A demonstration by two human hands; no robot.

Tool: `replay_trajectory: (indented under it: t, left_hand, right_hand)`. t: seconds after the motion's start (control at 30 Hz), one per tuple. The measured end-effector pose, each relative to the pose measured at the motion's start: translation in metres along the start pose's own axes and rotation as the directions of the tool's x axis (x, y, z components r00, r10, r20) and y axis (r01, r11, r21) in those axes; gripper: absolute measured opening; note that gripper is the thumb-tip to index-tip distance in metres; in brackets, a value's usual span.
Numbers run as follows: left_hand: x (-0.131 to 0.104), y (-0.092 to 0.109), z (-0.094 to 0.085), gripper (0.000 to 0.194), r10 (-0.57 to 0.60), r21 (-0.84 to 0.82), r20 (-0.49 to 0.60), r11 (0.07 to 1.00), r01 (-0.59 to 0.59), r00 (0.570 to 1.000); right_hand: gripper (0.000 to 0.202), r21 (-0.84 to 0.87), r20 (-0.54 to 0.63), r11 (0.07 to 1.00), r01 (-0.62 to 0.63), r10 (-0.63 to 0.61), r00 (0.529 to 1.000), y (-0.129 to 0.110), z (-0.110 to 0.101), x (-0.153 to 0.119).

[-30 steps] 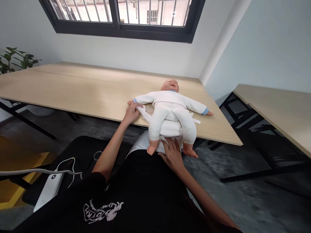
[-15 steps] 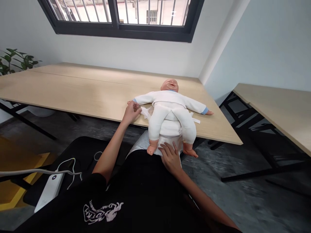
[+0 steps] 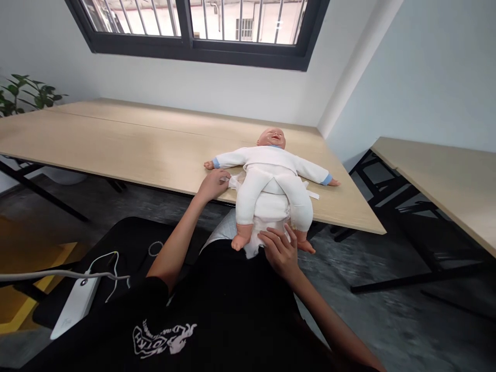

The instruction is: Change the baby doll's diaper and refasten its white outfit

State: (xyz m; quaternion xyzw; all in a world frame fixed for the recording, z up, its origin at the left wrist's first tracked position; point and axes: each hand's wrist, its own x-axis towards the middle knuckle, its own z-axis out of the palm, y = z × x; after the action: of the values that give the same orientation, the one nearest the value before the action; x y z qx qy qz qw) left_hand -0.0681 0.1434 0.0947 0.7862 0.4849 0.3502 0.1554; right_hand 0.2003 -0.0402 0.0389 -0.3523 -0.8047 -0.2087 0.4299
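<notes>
A baby doll (image 3: 267,160) in white clothes with blue cuffs lies face up on the wooden table, its feet hanging past the front edge. Under and between its legs is a white diaper (image 3: 271,205), whose front part hangs down toward my lap. My left hand (image 3: 214,185) is closed on a white side tab of the diaper (image 3: 234,182), left of the doll's hip. Between the doll's feet, my right hand (image 3: 281,250) rests on the hanging part with its fingers spread. Another white tab (image 3: 313,195) sticks out at the doll's other hip.
The long table (image 3: 155,139) runs left below a barred window. A second table (image 3: 445,175) stands at the right. On a black chair (image 3: 127,237) at the left lie a white power bank (image 3: 75,305) with a cable and a bracelet (image 3: 155,249). A plant stands far left.
My left hand has moved from beside the doll's hand toward its hip, onto the tab. My right hand has shifted slightly right, and the hanging diaper part now shows lower between the feet.
</notes>
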Motion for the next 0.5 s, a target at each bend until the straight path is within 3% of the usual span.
replay_trajectory:
  t: [0.13, 0.2, 0.27, 0.33, 0.37, 0.5]
  left_hand:
    - [-0.004, 0.005, -0.001, 0.031, -0.050, 0.001, -0.186, 0.999, 0.051, 0.981]
    - [-0.013, 0.014, 0.000, 0.033, -0.124, -0.094, -0.367, 0.991, 0.096, 0.922]
    - [-0.029, 0.027, 0.002, 0.026, -0.194, -0.184, -0.526, 0.977, 0.112, 0.828]
    - [-0.049, 0.041, 0.007, 0.019, -0.199, -0.187, -0.608, 0.977, 0.105, 0.769]
    - [-0.058, 0.049, 0.010, 0.019, -0.189, -0.184, -0.612, 0.978, 0.094, 0.768]
    - [-0.089, 0.074, 0.021, 0.022, -0.148, -0.194, -0.533, 0.980, 0.050, 0.833]
  right_hand:
    - [0.020, 0.037, -0.076, 0.996, -0.083, 0.086, 0.993, 0.004, -0.011, 0.027]
    - [0.016, 0.039, -0.059, 0.992, -0.123, 0.125, 0.990, 0.007, -0.016, 0.042]
    - [0.016, 0.027, -0.031, 0.990, -0.139, 0.140, 0.990, 0.010, -0.020, 0.058]
    - [0.016, 0.015, -0.020, 0.991, -0.131, 0.131, 0.991, 0.015, -0.022, 0.076]
    - [0.016, 0.013, -0.021, 0.992, -0.122, 0.122, 0.992, 0.019, -0.021, 0.085]
    - [0.025, 0.019, -0.008, 0.988, -0.155, 0.156, 0.988, 0.041, -0.012, 0.124]
